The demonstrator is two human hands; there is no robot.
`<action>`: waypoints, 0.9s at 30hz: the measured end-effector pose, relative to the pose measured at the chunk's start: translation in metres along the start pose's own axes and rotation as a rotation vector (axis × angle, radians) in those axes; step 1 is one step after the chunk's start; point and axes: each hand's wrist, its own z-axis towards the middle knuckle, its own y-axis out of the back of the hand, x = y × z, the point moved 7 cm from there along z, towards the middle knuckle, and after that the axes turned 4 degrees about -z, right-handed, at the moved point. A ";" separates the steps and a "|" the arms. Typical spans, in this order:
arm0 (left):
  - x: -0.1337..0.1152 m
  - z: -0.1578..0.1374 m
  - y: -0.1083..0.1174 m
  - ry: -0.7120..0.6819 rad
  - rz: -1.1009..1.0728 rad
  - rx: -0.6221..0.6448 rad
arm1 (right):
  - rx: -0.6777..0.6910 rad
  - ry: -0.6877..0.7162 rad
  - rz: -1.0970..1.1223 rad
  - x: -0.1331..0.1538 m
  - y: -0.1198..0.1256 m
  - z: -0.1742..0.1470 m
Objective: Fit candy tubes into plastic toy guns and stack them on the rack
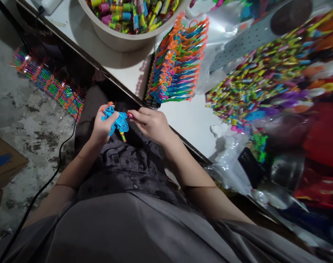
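Above my lap, my left hand (102, 126) is closed round a blue plastic toy (117, 121) with lattice wings like a butterfly's. An orange piece (110, 103) sticks up at its top. A small tube with yellow and red bands (123, 137) hangs below the wings; whether it is fixed to the toy I cannot tell. Close by on the right, my right hand (151, 123) pinches a small shiny red-pink piece (130, 115) between thumb and forefinger. That piece is at the edge of the blue wing, and most of it is hidden by the fingers.
A round tub (122, 41) full of colourful small tubes stands on the white table (188, 124). Beside it is a row of colourful plastic toys (180, 62). Heaped tubes (254, 73) and plastic bags lie farther right. A black cable (58, 164) runs at my left.
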 end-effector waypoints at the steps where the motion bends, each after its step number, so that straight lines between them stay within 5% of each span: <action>1: 0.001 -0.001 0.000 0.002 0.006 0.000 | 0.008 0.005 0.005 -0.001 0.000 -0.001; 11: 0.015 -0.010 -0.006 0.164 0.043 -0.051 | -0.031 0.144 -0.194 0.005 0.005 -0.012; 15: 0.004 -0.014 -0.009 -0.029 0.165 -0.050 | -0.044 0.194 -0.194 0.004 -0.001 -0.017; 19: 0.000 -0.009 -0.010 -0.111 0.228 0.003 | -0.062 0.153 -0.123 -0.002 -0.005 -0.015; 27: -0.007 0.004 -0.008 0.089 0.279 0.215 | 0.060 0.082 -0.095 -0.011 -0.009 -0.014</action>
